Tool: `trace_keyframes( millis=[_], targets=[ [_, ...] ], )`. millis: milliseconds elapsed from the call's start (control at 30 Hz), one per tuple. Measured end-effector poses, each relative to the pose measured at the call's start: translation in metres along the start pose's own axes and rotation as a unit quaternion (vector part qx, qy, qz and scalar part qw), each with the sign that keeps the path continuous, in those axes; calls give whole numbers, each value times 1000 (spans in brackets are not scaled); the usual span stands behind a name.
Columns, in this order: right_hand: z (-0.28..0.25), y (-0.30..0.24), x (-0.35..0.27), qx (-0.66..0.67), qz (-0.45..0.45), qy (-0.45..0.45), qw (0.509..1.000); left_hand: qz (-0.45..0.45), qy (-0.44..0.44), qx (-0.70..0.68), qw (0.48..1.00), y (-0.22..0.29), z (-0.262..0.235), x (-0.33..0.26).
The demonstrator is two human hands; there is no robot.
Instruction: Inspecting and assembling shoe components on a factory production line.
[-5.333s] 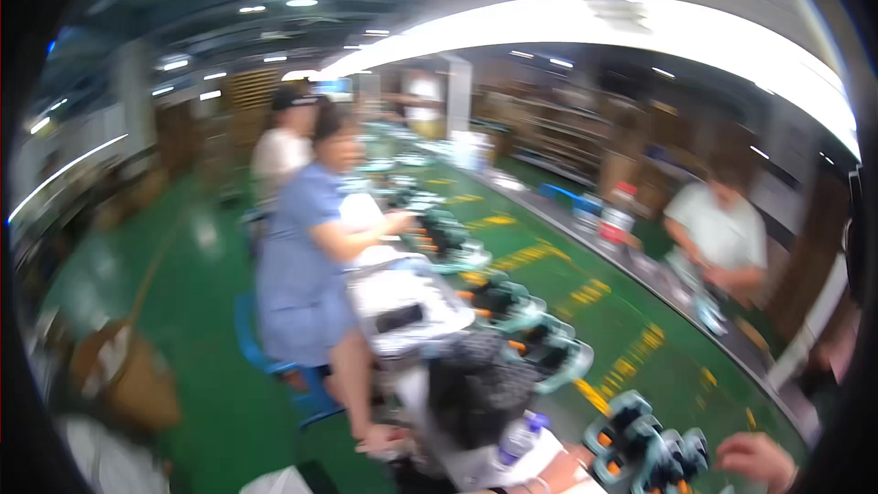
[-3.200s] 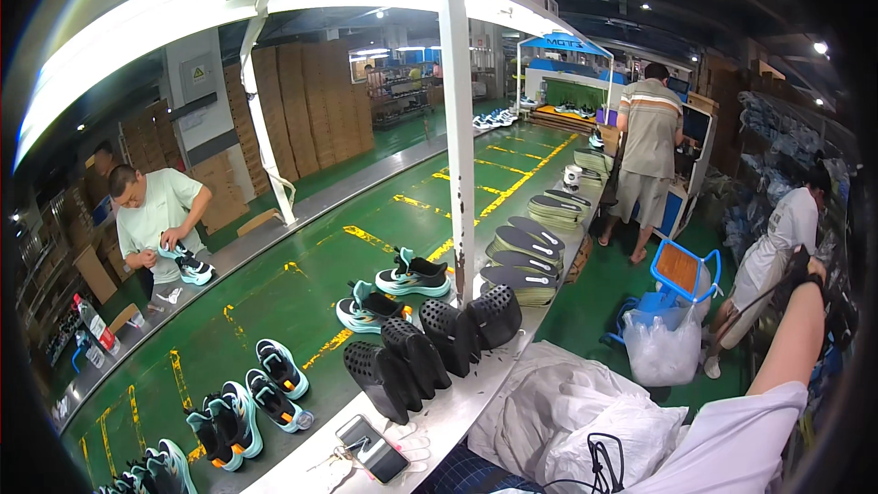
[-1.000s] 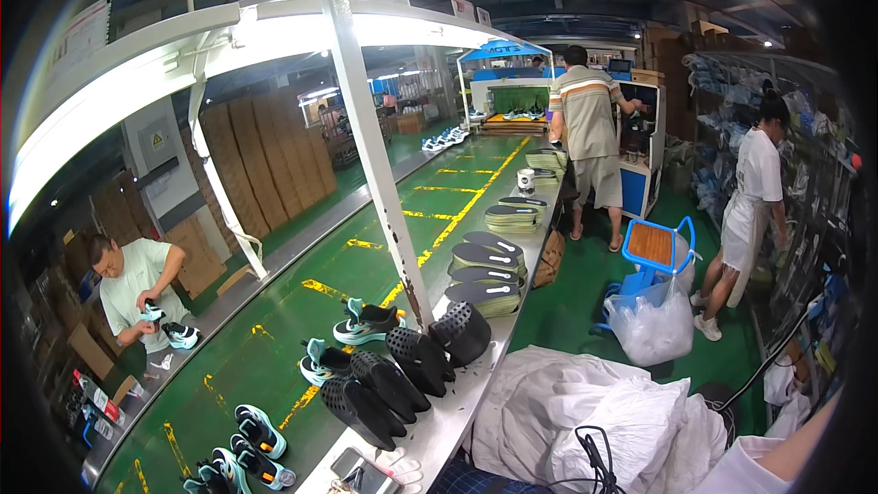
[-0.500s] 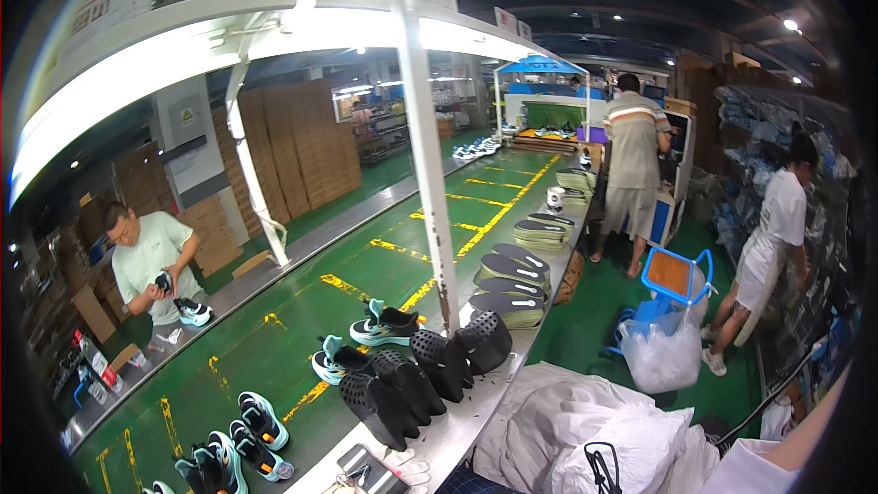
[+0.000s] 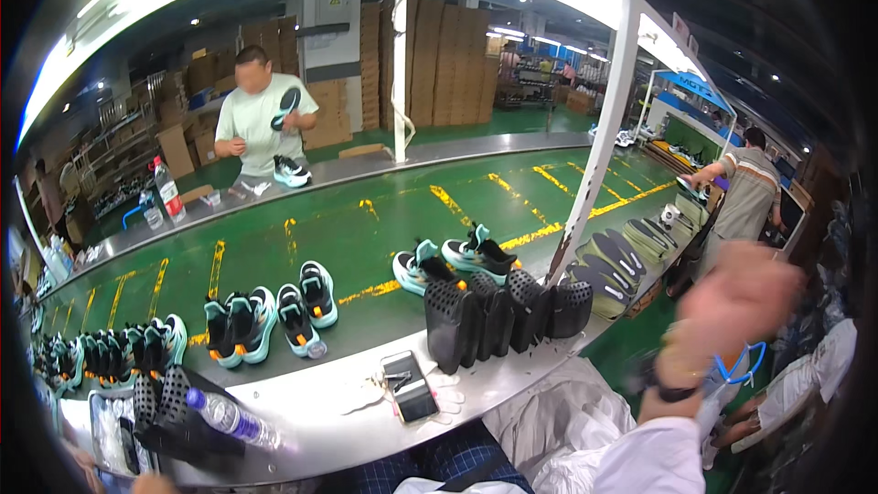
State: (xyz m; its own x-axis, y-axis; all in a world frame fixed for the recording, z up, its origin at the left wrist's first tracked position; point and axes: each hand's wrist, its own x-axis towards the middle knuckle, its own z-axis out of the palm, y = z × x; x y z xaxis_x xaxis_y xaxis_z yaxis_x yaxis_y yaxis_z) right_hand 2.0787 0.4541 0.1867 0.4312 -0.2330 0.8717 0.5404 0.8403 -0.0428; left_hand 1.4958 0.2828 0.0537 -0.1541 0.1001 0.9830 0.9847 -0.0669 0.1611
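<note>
My right hand [image 5: 736, 304] is raised at the right, smeared by motion, with a dark band on its wrist; its fingers do not show clearly. It is nearest to the stacked insoles [image 5: 608, 261] on the bench, apart from them. At the lower left edge, a blurred bit of skin [image 5: 154, 485] seems to be my left hand, mostly out of view. In front of me stand black perforated plastic shoe-shaped pieces [image 5: 494, 316], with black-and-turquoise sneakers [image 5: 240, 325] on the green belt behind. A phone [image 5: 409, 386] with small metal tools on it lies beside white gloves [image 5: 364, 393].
A plastic bottle [image 5: 233, 419] leans by more black perforated pieces [image 5: 174, 402]. A white post [image 5: 599, 119] rises at the bench edge. Across the green belt [image 5: 366, 247] a person [image 5: 265, 114] holds a sneaker. Another person [image 5: 745, 187] stands far right. White cloth [image 5: 558, 416] hangs near me.
My view has swung left, bringing the bottle and more sneakers into sight. My right hand has come up into view at the right. The person opposite has raised a sneaker.
</note>
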Motion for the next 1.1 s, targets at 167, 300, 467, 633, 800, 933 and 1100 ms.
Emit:
trace_keyframes(
  millis=[167,300,467,633,800,933,1100],
  targets=[
    [19,-33,-226,19,378,-440,814,-344,-331,-299,826,52,85,-105],
    [-7,-86,-306,6,362,-615,701,-236,-478,-219,817,121,140,-113],
    [-23,-65,-316,-38,483,-554,677,-209,-404,-223,862,106,220,-146],
    [-58,5,-351,-118,474,-544,682,-310,-419,-157,839,59,314,-159],
    [-67,9,-367,-143,524,-462,701,-244,-370,-51,895,52,361,-156],
    [-70,-2,-405,-106,612,-377,687,-315,-384,37,867,30,374,-156],
    [-60,4,-384,-111,628,-367,677,-167,-392,-229,875,133,410,-98]
  ],
)
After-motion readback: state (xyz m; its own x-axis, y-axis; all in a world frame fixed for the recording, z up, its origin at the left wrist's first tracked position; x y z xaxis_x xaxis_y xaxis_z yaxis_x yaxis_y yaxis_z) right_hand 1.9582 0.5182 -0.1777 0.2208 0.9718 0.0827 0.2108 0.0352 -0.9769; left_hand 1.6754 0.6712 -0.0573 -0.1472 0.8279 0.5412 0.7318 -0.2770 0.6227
